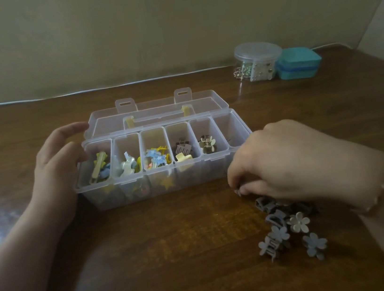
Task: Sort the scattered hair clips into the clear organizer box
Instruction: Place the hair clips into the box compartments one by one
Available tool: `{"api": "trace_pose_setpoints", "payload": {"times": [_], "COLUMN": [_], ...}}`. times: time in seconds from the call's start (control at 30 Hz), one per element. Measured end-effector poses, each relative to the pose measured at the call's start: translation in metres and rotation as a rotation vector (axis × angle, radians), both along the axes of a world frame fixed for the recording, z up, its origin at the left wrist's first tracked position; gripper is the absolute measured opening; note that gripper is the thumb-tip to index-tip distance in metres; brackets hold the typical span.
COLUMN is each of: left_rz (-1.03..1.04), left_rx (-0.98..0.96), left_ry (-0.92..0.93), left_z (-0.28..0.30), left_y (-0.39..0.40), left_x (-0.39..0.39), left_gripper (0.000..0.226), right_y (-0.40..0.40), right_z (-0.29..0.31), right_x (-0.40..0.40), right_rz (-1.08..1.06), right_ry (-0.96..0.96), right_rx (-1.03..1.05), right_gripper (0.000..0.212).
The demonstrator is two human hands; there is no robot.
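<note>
Dark wooden table [177, 258] holds the clear organizer box [162, 171] mid-frame, left hand [58, 164] relaxed against it, right hand [287, 164] pinching among light, stiff, snaggy hair clips [289, 230] lower right – best taken by their bodies

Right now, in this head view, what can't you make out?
- Right hand: whether its fingers pinch a clip; its own back hides the fingertips.
- Loose clips: part of the pile lies hidden under that hand.
- Rightmost compartment: contents partly behind the hand.
- Round lidded tub: contents too small to identify.
</note>
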State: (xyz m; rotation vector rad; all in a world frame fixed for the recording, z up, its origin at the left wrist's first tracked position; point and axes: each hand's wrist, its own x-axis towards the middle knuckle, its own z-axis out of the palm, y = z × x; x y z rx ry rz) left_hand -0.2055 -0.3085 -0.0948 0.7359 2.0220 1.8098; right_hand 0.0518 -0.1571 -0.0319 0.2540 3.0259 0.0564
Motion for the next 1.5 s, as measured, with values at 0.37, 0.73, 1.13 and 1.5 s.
{"api": "trace_pose_setpoints", "payload": {"times": [0.37, 0.73, 1.13, 1.5], "left_rz": [0.005, -0.012, -0.012, -0.026], "left_rx": [-0.003, 0.019, 0.027, 0.02], "left_ry": [0.036, 0.01, -0.002, 0.011], "left_z": [-0.003, 0.0, -0.002, -0.001], "left_y": [0.002, 0.002, 0.003, 0.002], "left_x": [0.0, 0.005, 0.001, 0.002], "left_gripper": [0.054, 0.05, 0.05, 0.051], "right_y": [0.036, 0.015, 0.023, 0.022], "right_z": [0.003, 0.007, 0.019, 0.027], "right_x": [0.006, 0.012, 0.015, 0.024], "right_rz": [-0.236, -0.259, -0.172, -0.16], "right_ry": [0.466, -0.143, 0.546, 0.192], "right_rx": [-0.153, -0.146, -0.381, -0.445], "right_gripper": [0.02, 0.027, 0.009, 0.007]}}
